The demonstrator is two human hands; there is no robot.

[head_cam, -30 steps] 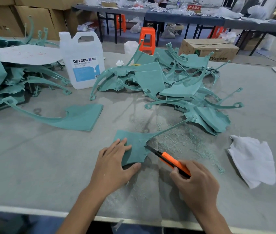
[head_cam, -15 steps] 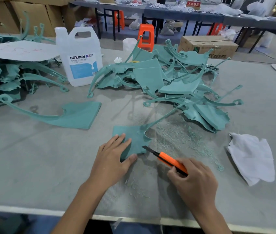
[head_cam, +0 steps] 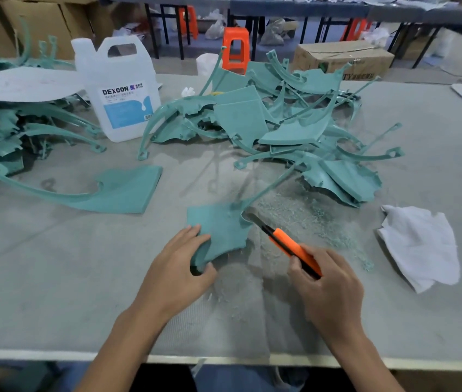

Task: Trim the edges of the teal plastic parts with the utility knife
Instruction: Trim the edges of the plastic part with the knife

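The wide grey worktop (head_cam: 54, 264) carries a big heap of teal plastic parts (head_cam: 295, 131) at the middle and a second teal heap (head_cam: 3, 131) at the left edge; between them stands a white plastic jug with a blue label (head_cam: 119, 89). One long-armed teal piece (head_cam: 122, 190) lies flat and alone on the left; a crumpled white cloth (head_cam: 419, 244) lies on the right.

Near the front edge is the flat fan-shaped teal plastic part (head_cam: 221, 227) that is being worked on. A second ago the left hand (head_cam: 176, 273) lay flat on top of it; now this hand grips the near corner, fingers above and thumb curled below, and that corner is raised a little from the worktop. The right hand (head_cam: 329, 290) is closed round the orange and black utility knife (head_cam: 289, 244); the blade, which half a second ago was lower along the right edge, points again at the notch beside the thin stem.

I judge that one pass along this edge is finished and the part is being tilted for a further cut. The loose teal shavings (head_cam: 309, 219) beside the blade show earlier trimming, and the middle heap looks mostly untrimmed.
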